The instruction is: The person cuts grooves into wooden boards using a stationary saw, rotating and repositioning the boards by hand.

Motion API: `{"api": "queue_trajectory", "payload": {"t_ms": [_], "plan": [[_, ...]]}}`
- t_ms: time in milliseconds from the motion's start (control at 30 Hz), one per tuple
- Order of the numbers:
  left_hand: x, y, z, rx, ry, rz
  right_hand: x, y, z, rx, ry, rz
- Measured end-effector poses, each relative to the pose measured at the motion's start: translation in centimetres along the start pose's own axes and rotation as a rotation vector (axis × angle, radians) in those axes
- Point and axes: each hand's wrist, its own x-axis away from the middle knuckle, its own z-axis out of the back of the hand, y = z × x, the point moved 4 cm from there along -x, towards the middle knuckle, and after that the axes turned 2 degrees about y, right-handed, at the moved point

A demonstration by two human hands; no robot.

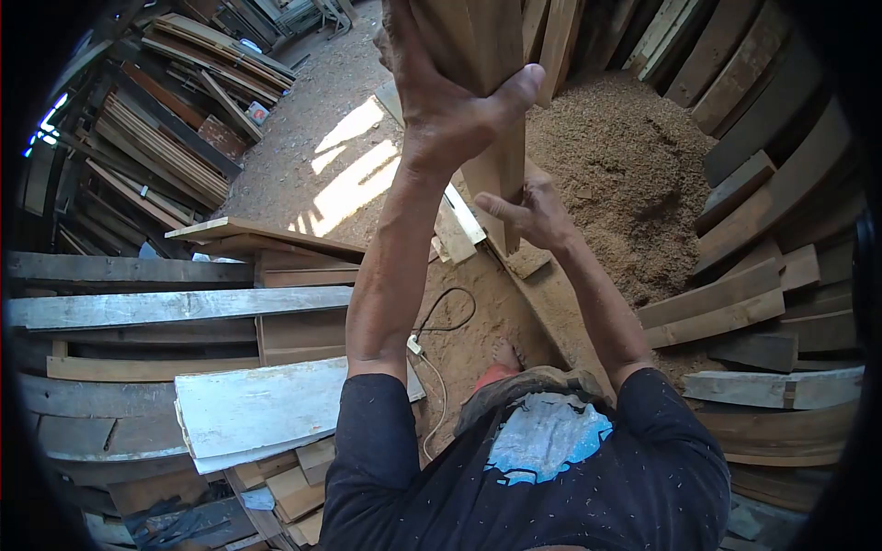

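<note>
A long wooden board stands steeply upright in front of me, its upper part running out of the top of the view. My left hand is closed around it high up, with the thumb across the near face and the fingers mostly hidden along the left side. Lower down, my right hand grips the board's right side, thumb toward the near face. Whether this is one thick board or several pressed together, I cannot tell. Its lower end comes down near some short wood pieces on the ground.
A large heap of sawdust lies to the right, with planks behind it. Stacked boards fill the left side. A white-painted board lies near my left arm. A cable with a white connector crosses the ground near my bare foot.
</note>
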Motion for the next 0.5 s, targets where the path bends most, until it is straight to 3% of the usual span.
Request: {"api": "queue_trajectory", "payload": {"t_ms": [33, 100, 133, 267, 367, 500], "plan": [[0.4, -0.5, 0.7, -0.127, -0.02, -0.042, 0.1, 0.7, 0.2, 0.121, -0.122, -0.104], [1.1, -1.7, 2.2, -0.388, -0.054, -0.132, -0.1, 4.5, -0.9, 0.211, -0.191, -0.02], [1.5, -2.4, 2.1, -0.22, -0.003, -0.041, 0.0, 5.9, -1.7, 0.197, -0.187, -0.029], [2.3, -4.2, 3.6, -0.408, -0.07, -0.021, -0.2, 7.3, -3.1, 0.156, -0.222, -0.185], [2.4, -5.6, 4.1, -0.279, -0.093, -0.045, -0.6, 8.9, -3.9, 0.184, -0.211, -0.188], [3.0, -5.5, 5.1, -0.563, -0.134, -0.06, -1.1, 10.2, -5.0, 0.154, -0.179, -0.162]]}}
